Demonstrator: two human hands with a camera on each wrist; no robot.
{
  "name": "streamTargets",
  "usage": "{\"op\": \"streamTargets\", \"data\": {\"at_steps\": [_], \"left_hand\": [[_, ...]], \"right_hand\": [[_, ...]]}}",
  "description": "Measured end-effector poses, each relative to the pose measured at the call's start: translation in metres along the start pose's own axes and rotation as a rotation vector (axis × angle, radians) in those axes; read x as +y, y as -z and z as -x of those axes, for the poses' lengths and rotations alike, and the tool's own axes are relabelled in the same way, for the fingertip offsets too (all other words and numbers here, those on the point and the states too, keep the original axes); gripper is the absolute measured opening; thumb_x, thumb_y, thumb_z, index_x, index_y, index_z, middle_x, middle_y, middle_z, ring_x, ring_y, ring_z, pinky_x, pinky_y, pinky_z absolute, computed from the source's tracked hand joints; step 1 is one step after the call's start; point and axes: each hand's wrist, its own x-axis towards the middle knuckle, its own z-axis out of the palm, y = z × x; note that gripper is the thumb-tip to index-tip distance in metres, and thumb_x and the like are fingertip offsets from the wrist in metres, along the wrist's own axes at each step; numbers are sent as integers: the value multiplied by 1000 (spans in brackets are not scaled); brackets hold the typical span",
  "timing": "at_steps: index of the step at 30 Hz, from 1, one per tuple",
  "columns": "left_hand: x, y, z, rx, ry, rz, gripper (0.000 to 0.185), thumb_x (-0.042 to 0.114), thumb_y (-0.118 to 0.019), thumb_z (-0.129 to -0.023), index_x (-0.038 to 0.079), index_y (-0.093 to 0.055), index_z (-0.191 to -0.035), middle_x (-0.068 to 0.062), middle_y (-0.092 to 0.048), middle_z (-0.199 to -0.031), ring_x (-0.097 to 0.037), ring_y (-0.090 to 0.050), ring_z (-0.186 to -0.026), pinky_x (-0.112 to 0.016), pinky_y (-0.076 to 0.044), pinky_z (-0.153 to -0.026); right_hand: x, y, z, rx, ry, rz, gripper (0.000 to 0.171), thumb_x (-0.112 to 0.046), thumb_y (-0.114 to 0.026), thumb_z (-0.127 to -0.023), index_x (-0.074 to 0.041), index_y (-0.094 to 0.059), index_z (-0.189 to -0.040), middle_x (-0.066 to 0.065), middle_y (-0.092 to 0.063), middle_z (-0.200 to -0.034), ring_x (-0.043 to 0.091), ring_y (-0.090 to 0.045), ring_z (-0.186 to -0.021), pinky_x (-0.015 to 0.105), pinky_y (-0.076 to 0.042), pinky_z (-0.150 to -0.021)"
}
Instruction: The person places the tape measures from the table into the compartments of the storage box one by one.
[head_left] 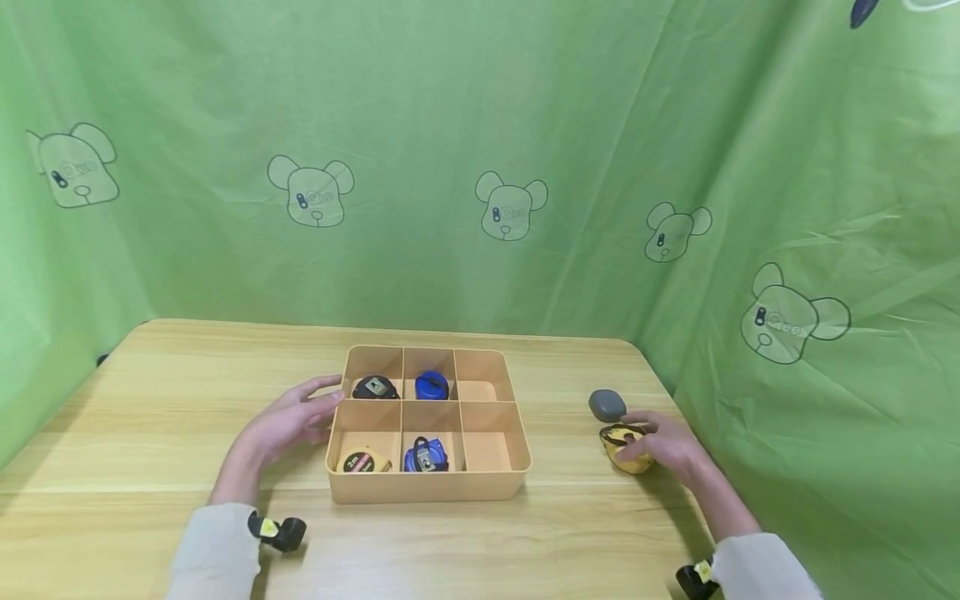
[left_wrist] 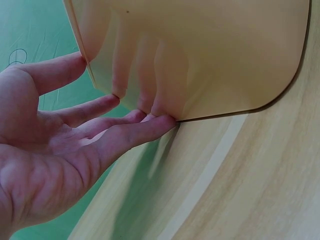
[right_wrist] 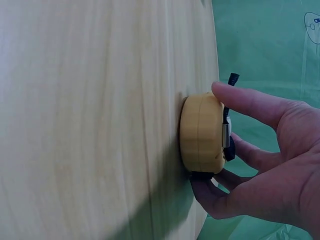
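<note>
While the left hand [head_left: 288,421] lays straight, slightly spread fingers [left_wrist: 145,125] against the left wall of the box [head_left: 427,483], the right hand [head_left: 663,446] curls thumb and fingers round a yellow tape [head_left: 626,454] lying on the table [head_left: 150,400], well right of the box. Box contents: black tape [head_left: 375,387], blue tape [head_left: 432,385], yellow 2m tape [head_left: 362,461], blue-black tape [head_left: 425,457]; two right cells bare. Grey item [head_left: 607,405] just behind the held tape.
</note>
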Motion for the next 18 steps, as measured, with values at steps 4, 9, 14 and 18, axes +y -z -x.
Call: {"op": "streamTargets", "data": {"at_steps": [4,9,14,18], "left_hand": [[0,0,0,1,-3,2,76,37,-52,-106,5,-13,-162,-29,-35,-158,-48,-31,-148,-60,-33,-120],[0,0,0,2,-3,3,73,34,-51,-106,5,-13,-162,-29,-36,-158,-49,-31,-147,-61,-33,-119],[0,-1,0,3,-7,-1,71,32,-49,-107,5,-13,-162,-29,-35,-158,-49,-31,-148,-61,-33,-119],[0,-1,0,2,-11,-6,71,32,-49,-107,5,-13,-162,-29,-36,-158,-48,-30,-148,-61,-33,-119]], "right_hand": [[1,-1,1,4,-9,13,85,-16,-86,-73,2,-47,-146,40,-37,-151,55,-42,-134,70,-30,-116],[3,-2,2,5,-20,-2,86,-16,-86,-73,3,-46,-146,39,-40,-148,53,-44,-132,71,-30,-115],[4,-3,1,12,-30,-5,85,-16,-86,-72,3,-47,-146,37,-45,-145,50,-45,-130,70,-30,-114],[4,-3,1,21,-36,-2,85,-16,-86,-72,3,-47,-145,36,-47,-144,50,-47,-129,69,-32,-114]]}}
